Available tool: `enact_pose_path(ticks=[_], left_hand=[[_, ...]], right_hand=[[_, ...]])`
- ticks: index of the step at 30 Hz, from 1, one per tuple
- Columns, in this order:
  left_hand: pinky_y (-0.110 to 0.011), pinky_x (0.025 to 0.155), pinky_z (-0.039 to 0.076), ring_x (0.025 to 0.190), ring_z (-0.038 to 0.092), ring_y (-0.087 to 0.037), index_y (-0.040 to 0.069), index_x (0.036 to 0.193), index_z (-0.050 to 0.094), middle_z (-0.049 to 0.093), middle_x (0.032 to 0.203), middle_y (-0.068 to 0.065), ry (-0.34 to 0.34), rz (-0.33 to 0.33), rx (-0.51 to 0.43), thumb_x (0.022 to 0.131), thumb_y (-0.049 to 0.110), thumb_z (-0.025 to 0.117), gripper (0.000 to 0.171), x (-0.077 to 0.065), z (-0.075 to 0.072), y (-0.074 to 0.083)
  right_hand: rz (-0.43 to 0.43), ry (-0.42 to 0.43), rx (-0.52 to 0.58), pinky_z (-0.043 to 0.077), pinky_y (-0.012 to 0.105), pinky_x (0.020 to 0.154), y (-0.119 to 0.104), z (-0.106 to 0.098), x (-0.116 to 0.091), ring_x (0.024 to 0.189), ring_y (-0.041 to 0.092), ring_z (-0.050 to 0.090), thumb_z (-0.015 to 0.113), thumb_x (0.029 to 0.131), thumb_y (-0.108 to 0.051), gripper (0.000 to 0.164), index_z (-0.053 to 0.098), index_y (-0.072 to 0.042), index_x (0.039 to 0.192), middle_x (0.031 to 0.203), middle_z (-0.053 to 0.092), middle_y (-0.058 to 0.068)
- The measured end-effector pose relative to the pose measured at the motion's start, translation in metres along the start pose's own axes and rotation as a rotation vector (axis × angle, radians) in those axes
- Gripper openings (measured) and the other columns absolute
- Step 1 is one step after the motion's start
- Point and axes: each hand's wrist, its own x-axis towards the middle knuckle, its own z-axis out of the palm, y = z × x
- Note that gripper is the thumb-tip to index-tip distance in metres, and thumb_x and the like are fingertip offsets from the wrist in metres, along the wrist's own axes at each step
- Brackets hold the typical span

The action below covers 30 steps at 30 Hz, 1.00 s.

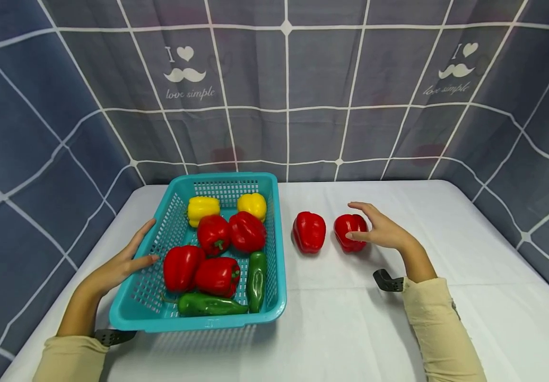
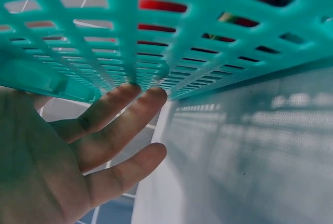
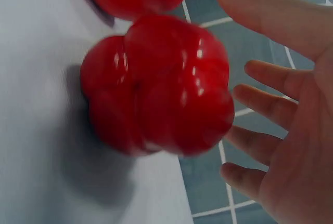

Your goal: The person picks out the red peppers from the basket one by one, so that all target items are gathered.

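My left hand (image 1: 120, 268) holds the left rim of a turquoise plastic basket (image 1: 281, 265), the thumb over the rim. In the left wrist view, several fingers (image 2: 125, 130) lie against the outside of its slotted wall. The basket bears several red bell peppers (image 1: 218, 277), two yellow bell peppers (image 1: 202, 210) and two long green peppers (image 1: 256, 281). My right hand (image 1: 381, 228) is spread around the right-hand red bell pepper (image 1: 348, 231) on the table, overlapping it in the head view. In the right wrist view, a gap shows between the palm and that pepper (image 3: 161, 89).
Another red bell pepper (image 1: 309, 232) lies between the basket and my right hand. The table wears a white cloth (image 1: 331, 318). A grey checked curtain (image 1: 322, 132) stands behind the table and along both sides. Shadow falls below the basket's near edge.
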Motion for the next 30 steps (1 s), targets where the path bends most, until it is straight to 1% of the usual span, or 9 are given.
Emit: enact_pose_path(ticks=[6, 10, 11, 14, 17, 18, 21, 26, 30], left_hand=[[-0.061, 0.087, 0.04, 0.124, 0.018, -0.052, 0.014, 0.146, -0.012, -0.005, 0.147, -0.03, 0.011, 0.005, 0.014, 0.091, 0.014, 0.046, 0.079, -0.001, 0.0, 0.001], [-0.066, 0.09, 0.033, 0.125, 0.016, -0.052, 0.015, 0.146, -0.012, -0.006, 0.148, -0.028, 0.014, 0.0, 0.01, 0.091, 0.014, 0.046, 0.079, -0.001, 0.0, 0.0], [-0.068, 0.091, 0.03, 0.126, 0.015, -0.052, 0.016, 0.146, -0.012, -0.007, 0.148, -0.028, 0.014, -0.002, 0.007, 0.091, 0.014, 0.046, 0.079, -0.001, 0.0, 0.0], [-0.07, 0.092, 0.026, 0.127, 0.013, -0.05, 0.017, 0.146, -0.011, -0.008, 0.149, -0.026, 0.017, -0.005, 0.0, 0.091, 0.015, 0.046, 0.079, -0.001, 0.001, 0.0], [-0.068, 0.091, 0.031, 0.126, 0.014, -0.05, 0.017, 0.146, -0.01, -0.008, 0.149, -0.026, 0.019, -0.002, -0.004, 0.091, 0.015, 0.046, 0.079, -0.001, 0.001, 0.0], [-0.066, 0.089, 0.035, 0.126, 0.016, -0.05, 0.017, 0.146, -0.01, -0.007, 0.149, -0.026, 0.019, -0.001, -0.007, 0.091, 0.015, 0.046, 0.079, -0.001, 0.001, 0.0], [-0.063, 0.087, 0.039, 0.125, 0.018, -0.05, 0.017, 0.147, -0.01, -0.007, 0.149, -0.026, 0.022, -0.008, -0.011, 0.09, 0.016, 0.047, 0.08, -0.002, 0.001, 0.0], [-0.068, 0.091, 0.031, 0.129, 0.011, -0.049, 0.019, 0.147, -0.009, -0.009, 0.15, -0.023, 0.027, -0.013, -0.012, 0.09, 0.017, 0.048, 0.081, -0.001, 0.001, 0.0], [-0.067, 0.092, 0.03, 0.129, 0.011, -0.049, 0.019, 0.147, -0.009, -0.009, 0.15, -0.022, 0.031, -0.021, -0.021, 0.09, 0.018, 0.048, 0.081, -0.001, 0.0, 0.0]], right_hand=[[-0.063, 0.027, -0.02, 0.035, 0.056, 0.097, -0.017, 0.006, 0.001, 0.127, 0.035, 0.03, 0.068, 0.08, -0.027, 0.074, 0.03, -0.006, 0.139, 0.141, 0.03, 0.017], [-0.099, 0.034, -0.031, 0.04, 0.055, 0.094, -0.029, 0.011, 0.002, 0.125, 0.034, 0.034, 0.068, 0.08, -0.028, 0.074, 0.03, -0.008, 0.139, 0.142, 0.029, 0.015], [-0.111, 0.035, -0.033, 0.04, 0.054, 0.094, -0.032, 0.012, 0.003, 0.125, 0.034, 0.034, 0.068, 0.08, -0.028, 0.073, 0.03, -0.008, 0.139, 0.142, 0.029, 0.015], [-0.149, 0.033, -0.037, 0.037, 0.054, 0.097, -0.041, 0.016, 0.004, 0.127, 0.033, 0.033, 0.068, 0.08, -0.027, 0.072, 0.03, -0.008, 0.139, 0.143, 0.029, 0.014], [-0.181, 0.029, -0.04, 0.032, 0.055, 0.101, -0.053, 0.022, 0.005, 0.131, 0.032, 0.028, 0.068, 0.08, -0.027, 0.072, 0.03, -0.008, 0.139, 0.144, 0.028, 0.014], [-0.19, 0.027, -0.04, 0.031, 0.055, 0.102, -0.057, 0.024, 0.005, 0.132, 0.031, 0.027, 0.068, 0.08, -0.027, 0.072, 0.03, -0.008, 0.139, 0.144, 0.028, 0.013], [-0.202, 0.021, -0.04, 0.03, 0.054, 0.102, -0.071, 0.031, 0.005, 0.133, 0.03, 0.026, 0.069, 0.08, -0.028, 0.073, 0.03, -0.009, 0.14, 0.144, 0.028, 0.012], [-0.212, 0.001, -0.02, 0.039, 0.054, 0.095, -0.092, 0.041, 0.0, 0.132, 0.03, 0.028, 0.07, 0.078, -0.03, 0.077, 0.03, -0.013, 0.14, 0.144, 0.029, 0.009], [-0.264, -0.019, -0.011, 0.044, 0.052, 0.09, -0.11, 0.049, -0.001, 0.13, 0.029, 0.03, 0.07, 0.077, -0.033, 0.078, 0.029, -0.015, 0.141, 0.145, 0.029, 0.008]])
